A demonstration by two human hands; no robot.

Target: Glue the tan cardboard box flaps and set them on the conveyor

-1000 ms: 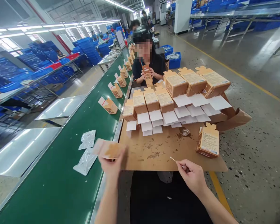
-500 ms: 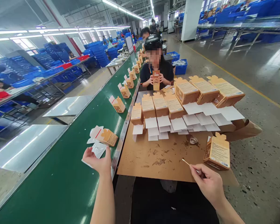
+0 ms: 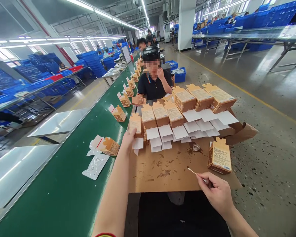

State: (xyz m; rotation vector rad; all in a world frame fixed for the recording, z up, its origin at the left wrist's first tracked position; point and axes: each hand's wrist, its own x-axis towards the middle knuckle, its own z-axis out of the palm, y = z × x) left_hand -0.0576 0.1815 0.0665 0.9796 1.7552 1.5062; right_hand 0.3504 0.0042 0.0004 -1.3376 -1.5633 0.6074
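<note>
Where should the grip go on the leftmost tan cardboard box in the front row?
Likely on the upright body of the leftmost tan cardboard box, coming from its open left side, where the left hand touches it. A neighbouring tan box crowds its right, and a loose white paper flap hangs in front.

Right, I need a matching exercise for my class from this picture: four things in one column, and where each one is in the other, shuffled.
1 swab
2 clear pouch
3 small dish
4 end carton

A on the green belt
B touched by the left hand
C pinched in the right hand
D on the cardboard sheet

Pairs: 1-C, 2-A, 3-D, 4-B
</note>
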